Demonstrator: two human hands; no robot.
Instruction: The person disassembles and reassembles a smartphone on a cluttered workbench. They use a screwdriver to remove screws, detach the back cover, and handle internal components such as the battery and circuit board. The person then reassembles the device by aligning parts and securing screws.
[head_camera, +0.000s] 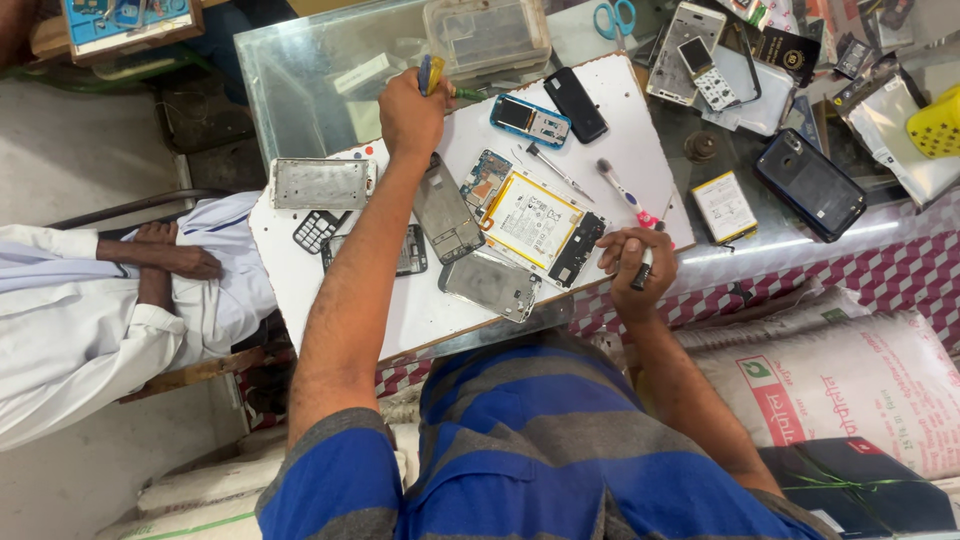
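Two hands worked over the white board (620, 150). At its far edge the left hand (410, 115) was fisted tight around a blue-and-yellow screwdriver (430, 72). Near the right corner of its near edge the right hand (633, 270) curled closed on a small dark part (645, 272). Between them lay an opened phone (535, 225) showing its white battery, a grey back cover (490, 285) just beside it.

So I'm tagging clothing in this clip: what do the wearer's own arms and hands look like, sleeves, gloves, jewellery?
Both arms are bare from the short sleeves down. The shirt has broad blue and grey stripes, and its sleeves end above the elbows. The left hand and right hand wear no gloves; no watch or wristband shows. Rings are too small to tell.
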